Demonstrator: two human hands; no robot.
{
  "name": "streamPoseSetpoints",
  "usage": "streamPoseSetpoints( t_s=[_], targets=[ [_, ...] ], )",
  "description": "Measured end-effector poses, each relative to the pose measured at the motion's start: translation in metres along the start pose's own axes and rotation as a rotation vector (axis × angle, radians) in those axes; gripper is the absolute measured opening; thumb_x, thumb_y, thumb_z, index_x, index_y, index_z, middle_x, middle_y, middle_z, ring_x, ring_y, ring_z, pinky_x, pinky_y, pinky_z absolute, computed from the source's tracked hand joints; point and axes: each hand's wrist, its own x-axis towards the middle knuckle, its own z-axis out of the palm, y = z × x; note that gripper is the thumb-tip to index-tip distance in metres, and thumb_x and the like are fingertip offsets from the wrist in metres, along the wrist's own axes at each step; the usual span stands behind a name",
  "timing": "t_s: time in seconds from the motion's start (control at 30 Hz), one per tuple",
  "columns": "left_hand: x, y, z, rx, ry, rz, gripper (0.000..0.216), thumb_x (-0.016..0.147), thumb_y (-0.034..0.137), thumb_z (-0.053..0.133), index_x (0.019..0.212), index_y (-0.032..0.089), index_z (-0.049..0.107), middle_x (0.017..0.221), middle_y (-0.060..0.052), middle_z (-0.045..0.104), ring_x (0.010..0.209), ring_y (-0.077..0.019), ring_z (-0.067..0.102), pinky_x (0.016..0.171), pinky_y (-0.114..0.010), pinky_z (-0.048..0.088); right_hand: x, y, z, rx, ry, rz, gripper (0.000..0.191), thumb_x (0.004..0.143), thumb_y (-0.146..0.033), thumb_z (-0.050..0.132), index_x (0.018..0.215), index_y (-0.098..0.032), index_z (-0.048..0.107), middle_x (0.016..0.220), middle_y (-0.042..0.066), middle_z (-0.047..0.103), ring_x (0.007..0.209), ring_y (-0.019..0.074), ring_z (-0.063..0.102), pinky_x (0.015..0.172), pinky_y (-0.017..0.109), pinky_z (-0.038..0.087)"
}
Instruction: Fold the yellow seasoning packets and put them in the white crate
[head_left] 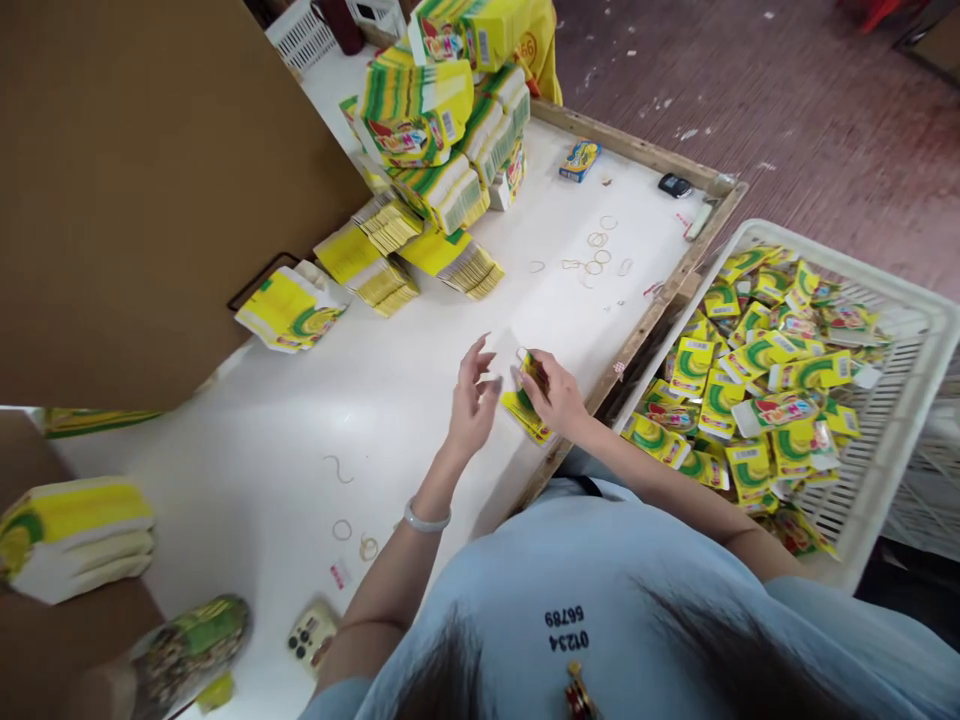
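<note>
My right hand (553, 397) is closed around a small yellow-green carton (531, 378), held just above the white table near its front edge. A pale loop sticks out at the carton's far end; what it is I cannot make out. Under that hand lies a flat yellow carton (527, 417). To its left, my left hand (472, 400) hovers with fingers apart and slightly curled, holding nothing. A pale bangle circles the left wrist.
Stacked yellow-green cartons (420, 115) and banded flat bundles (371, 275) stand at the back. Right of the table, a white basket (911, 420) holds many filled packs. A large cardboard box (165, 190) blocks the left. Rubber bands (598, 262) and a phone (311, 632) lie on the table.
</note>
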Motion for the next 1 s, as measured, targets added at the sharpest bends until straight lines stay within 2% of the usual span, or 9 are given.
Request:
streamPoseSetpoints(
  t_s=[0.1, 0.2, 0.3, 0.4, 0.47, 0.53, 0.6, 0.83, 1.0],
  targets=[
    [-0.019, -0.005, 0.023, -0.112, -0.181, 0.050, 0.091, 0.091, 0.067, 0.060, 0.163, 0.028, 0.019, 0.167, -0.017, 0.029, 0.150, -0.0335, 0.039, 0.117, -0.047, 0.042, -0.004, -0.009, -0.002, 0.054, 0.161, -0.022, 0.039, 0.105, -0.047, 0.040, 0.130, -0.023, 0.057, 0.135, 0.014, 0.065, 0.137, 0.0279, 0.055, 0.114, 0.048, 0.046],
    [-0.034, -0.004, 0.043, -0.235, -0.262, -0.021, 0.077, 0.098, 0.060, 0.052, 0.162, 0.030, 0.023, 0.162, -0.016, 0.041, 0.149, -0.0338, 0.043, 0.121, -0.049, 0.038, -0.008, -0.017, -0.001, 0.133, 0.210, -0.016, 0.038, 0.105, -0.049, 0.040, 0.128, -0.026, 0.060, 0.142, 0.010, 0.063, 0.150, 0.0272, 0.042, 0.125, 0.055, 0.030],
    [-0.040, 0.003, 0.048, -0.283, -0.151, -0.056, 0.066, 0.098, 0.060, 0.052, 0.154, 0.027, 0.041, 0.146, -0.016, 0.057, 0.138, -0.0336, 0.054, 0.115, -0.046, 0.044, -0.012, -0.022, -0.001, 0.238, 0.155, 0.048, 0.040, 0.105, -0.051, 0.039, 0.128, -0.027, 0.062, 0.123, 0.006, 0.073, 0.133, 0.0255, 0.060, 0.129, 0.055, 0.021],
    [-0.040, 0.009, 0.043, -0.279, -0.041, -0.110, 0.056, 0.098, 0.059, 0.054, 0.141, 0.023, 0.054, 0.130, -0.013, 0.067, 0.120, -0.0299, 0.064, 0.104, -0.042, 0.051, -0.014, -0.027, -0.005, 0.313, 0.104, 0.101, 0.042, 0.103, -0.056, 0.039, 0.114, -0.026, 0.067, 0.102, 0.003, 0.076, 0.102, 0.0218, 0.071, 0.115, 0.045, 0.042],
    [-0.040, 0.010, 0.040, -0.283, 0.012, -0.165, 0.050, 0.098, 0.058, 0.054, 0.132, 0.021, 0.058, 0.122, -0.012, 0.069, 0.113, -0.0266, 0.066, 0.099, -0.040, 0.053, -0.015, -0.031, -0.008, 0.338, 0.090, 0.173, 0.041, 0.102, -0.058, 0.042, 0.099, -0.024, 0.065, 0.085, 0.001, 0.071, 0.080, 0.0180, 0.066, 0.087, 0.034, 0.054],
    [-0.041, 0.011, 0.038, -0.307, 0.047, -0.219, 0.049, 0.099, 0.060, 0.052, 0.127, 0.021, 0.060, 0.119, -0.011, 0.070, 0.112, -0.0245, 0.066, 0.098, -0.038, 0.053, -0.016, -0.035, -0.009, 0.333, 0.106, 0.256, 0.040, 0.099, -0.059, 0.049, 0.084, -0.023, 0.058, 0.068, -0.003, 0.059, 0.063, 0.0140, 0.055, 0.062, 0.026, 0.047],
    [-0.044, 0.011, 0.038, -0.348, 0.046, -0.269, 0.052, 0.097, 0.063, 0.053, 0.126, 0.020, 0.061, 0.121, -0.011, 0.071, 0.114, -0.0242, 0.066, 0.099, -0.038, 0.053, -0.018, -0.037, -0.009, 0.324, 0.129, 0.303, 0.042, 0.095, -0.059, 0.056, 0.074, -0.023, 0.052, 0.059, -0.006, 0.049, 0.055, 0.0114, 0.046, 0.053, 0.023, 0.039],
    [-0.067, 0.018, 0.041, -0.564, -0.014, -0.527, 0.059, 0.083, 0.070, 0.069, 0.114, 0.020, 0.068, 0.107, -0.008, 0.076, 0.099, -0.0249, 0.072, 0.087, -0.035, 0.056, -0.042, -0.027, -0.012, 0.495, 0.072, 0.403, 0.040, 0.090, -0.057, 0.066, 0.109, -0.022, 0.058, 0.077, 0.000, 0.071, 0.067, 0.0164, 0.067, 0.063, 0.027, 0.051],
    [-0.076, 0.028, 0.046, -0.855, -0.040, -0.685, 0.049, 0.075, 0.057, 0.084, 0.107, 0.021, 0.073, 0.095, -0.006, 0.078, 0.101, -0.0256, 0.073, 0.086, -0.032, 0.056, -0.053, -0.020, -0.013, 0.412, 0.094, 0.382, 0.039, 0.090, -0.058, 0.065, 0.106, -0.023, 0.060, 0.083, 0.003, 0.076, 0.075, 0.0195, 0.072, 0.071, 0.032, 0.055]
  ],
)
